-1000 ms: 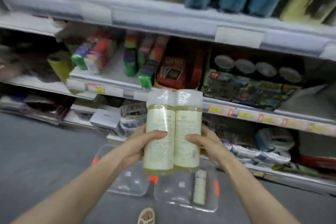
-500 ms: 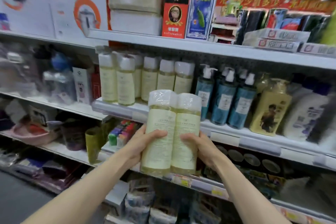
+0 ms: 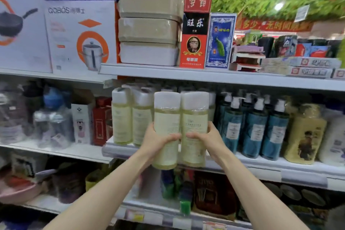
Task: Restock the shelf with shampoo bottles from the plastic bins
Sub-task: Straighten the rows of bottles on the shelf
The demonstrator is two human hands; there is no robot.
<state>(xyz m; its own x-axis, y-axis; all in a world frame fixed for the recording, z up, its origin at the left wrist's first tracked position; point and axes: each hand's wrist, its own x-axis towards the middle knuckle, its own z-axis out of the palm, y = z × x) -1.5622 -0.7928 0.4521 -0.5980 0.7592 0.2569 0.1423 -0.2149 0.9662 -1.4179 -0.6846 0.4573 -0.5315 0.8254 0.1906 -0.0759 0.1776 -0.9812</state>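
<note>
Fingers of my left hand [image 3: 157,141] and my right hand [image 3: 207,140] are curled round the lower half of a film-wrapped twin pack of pale yellow shampoo bottles with white caps [image 3: 168,117], one hand per side, thumbs nearly meeting across the front labels. Pack position: upright, in the air, directly in front of the grey metal shelf [image 3: 261,171], with its base hanging at or below the shelf's front lip. Hazard 1: the base may strike that lip if pushed forward without lift; cause, insufficient height. Hazard 2: the glossy film may slide in my grip; cause, a low hold on a tall load. Hazard 3: the caps may catch the upper shelf board [image 3: 224,78] if lift is excessive. Hazard 4: contact may topple the row of matching pale yellow bottles [image 3: 121,117] standing just behind and to the left. Obstruction on the right: teal pump bottles with white heads [image 3: 252,130], close beside the likely slot. I cannot tell whether free space remains behind the pack, since the pack hides it. Further right stands a squat yellow bottle with a printed figure [image 3: 306,136]; further left, a red carton [image 3: 101,121].
</note>
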